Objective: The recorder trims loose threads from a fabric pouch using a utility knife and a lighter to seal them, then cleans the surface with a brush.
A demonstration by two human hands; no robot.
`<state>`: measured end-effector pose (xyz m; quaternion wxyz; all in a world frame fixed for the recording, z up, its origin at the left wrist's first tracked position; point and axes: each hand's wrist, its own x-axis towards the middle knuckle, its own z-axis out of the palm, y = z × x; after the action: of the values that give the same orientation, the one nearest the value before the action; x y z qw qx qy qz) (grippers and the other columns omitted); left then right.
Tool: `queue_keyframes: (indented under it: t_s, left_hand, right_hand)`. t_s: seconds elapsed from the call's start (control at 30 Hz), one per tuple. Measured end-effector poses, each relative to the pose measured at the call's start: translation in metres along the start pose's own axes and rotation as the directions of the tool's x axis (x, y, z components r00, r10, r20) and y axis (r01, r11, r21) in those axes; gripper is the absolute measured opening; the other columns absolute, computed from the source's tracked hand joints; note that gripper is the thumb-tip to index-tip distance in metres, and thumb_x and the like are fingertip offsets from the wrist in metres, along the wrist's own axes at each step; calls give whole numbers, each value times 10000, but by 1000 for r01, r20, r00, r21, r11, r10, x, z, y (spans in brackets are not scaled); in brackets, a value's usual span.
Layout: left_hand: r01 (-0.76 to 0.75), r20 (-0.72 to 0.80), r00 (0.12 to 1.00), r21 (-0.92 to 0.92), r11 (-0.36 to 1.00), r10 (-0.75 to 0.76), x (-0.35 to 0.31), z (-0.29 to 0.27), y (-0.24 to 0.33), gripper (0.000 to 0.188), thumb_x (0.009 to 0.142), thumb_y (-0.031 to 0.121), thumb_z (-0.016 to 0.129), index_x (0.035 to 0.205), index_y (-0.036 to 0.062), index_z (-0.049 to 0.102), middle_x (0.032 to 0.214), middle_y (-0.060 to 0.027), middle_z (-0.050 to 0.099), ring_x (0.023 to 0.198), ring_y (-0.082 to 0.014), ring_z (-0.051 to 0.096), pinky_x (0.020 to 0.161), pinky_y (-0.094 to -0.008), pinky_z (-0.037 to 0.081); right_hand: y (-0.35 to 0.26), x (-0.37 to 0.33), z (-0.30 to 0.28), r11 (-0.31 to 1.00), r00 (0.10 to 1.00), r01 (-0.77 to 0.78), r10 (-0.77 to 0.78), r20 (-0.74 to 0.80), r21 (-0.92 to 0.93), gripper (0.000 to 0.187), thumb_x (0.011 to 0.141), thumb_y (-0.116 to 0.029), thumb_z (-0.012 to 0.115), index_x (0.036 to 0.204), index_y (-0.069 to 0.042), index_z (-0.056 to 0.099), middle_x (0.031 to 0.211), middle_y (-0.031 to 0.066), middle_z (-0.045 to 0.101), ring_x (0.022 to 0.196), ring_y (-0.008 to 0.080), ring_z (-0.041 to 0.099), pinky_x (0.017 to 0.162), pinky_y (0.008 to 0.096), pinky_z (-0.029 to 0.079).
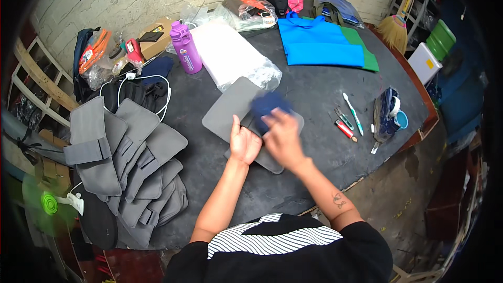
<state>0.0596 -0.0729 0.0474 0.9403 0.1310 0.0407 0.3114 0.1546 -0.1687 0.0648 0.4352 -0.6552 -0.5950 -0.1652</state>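
Near the middle of the table a flat grey fabric piece (226, 106) with rounded corners lies partly under my hands. My left hand (245, 144) rests at its near side, palm showing and thumb raised apart; its other fingers show only in part. Against the fabric piece my right hand (284, 137) holds a dark blue cloth (269, 109), both smeared by motion. To the left lies a heap of similar grey pieces (139, 149), several with a darker strap across them.
A purple bottle (186, 50) stands beside a plastic-wrapped white stack (228, 55). Blue fabric (319, 44) lies at the back right. Nearer are a toothbrush (353, 114), a red-handled tool (343, 130), a clear case (386, 114) and a tape roll (401, 119). A white cable (168, 97) curls left.
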Motion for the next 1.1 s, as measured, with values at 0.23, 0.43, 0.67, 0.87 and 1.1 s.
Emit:
queue_keyframes:
  t_s: [0.23,0.43,0.67,0.87,1.1]
  left_hand:
    - [59,-10,998,-1,998,-59,-11,-23,1,693,978,538,242,1409,1,317,1431,-137,405,1335,-265,366,1133,-390,246]
    - [64,-105,993,29,998,-60,-13,-22,-8,710,970,548,244,1413,-3,306,1434,-150,394,1342,-275,352,1138,-410,231]
    - [68,-104,992,-71,995,-75,-12,-26,-5,700,970,540,254,1399,-8,336,1411,-146,428,1319,-273,389,1128,-410,253]
    - [79,-16,997,-121,990,-82,-13,-49,-11,704,965,541,269,1405,-5,332,1430,-140,409,1334,-267,369,1139,-397,233]
    - [48,-123,990,-140,989,-66,-14,-48,-10,706,969,541,235,1424,7,310,1465,-140,361,1359,-279,332,1148,-419,215]
  right_hand:
    - [29,-25,40,968,987,-141,122,100,208,141,868,-79,574,980,4,552,1124,184,595,1212,370,477,1035,525,312]
    - [38,-18,44,956,970,-242,238,40,169,97,872,-80,571,879,10,536,993,186,621,1200,381,489,1046,527,300]
    - [47,-20,50,962,967,-251,243,78,105,128,859,-86,582,928,11,535,1095,214,585,1183,381,496,1043,529,316]
    - [50,-36,52,985,986,-144,135,96,96,185,854,-89,583,1000,26,579,1083,164,598,1204,351,492,1055,518,306]
    - [58,-39,59,986,992,-84,68,111,145,203,848,-80,587,1030,10,579,1008,166,626,1140,349,535,1035,509,333]
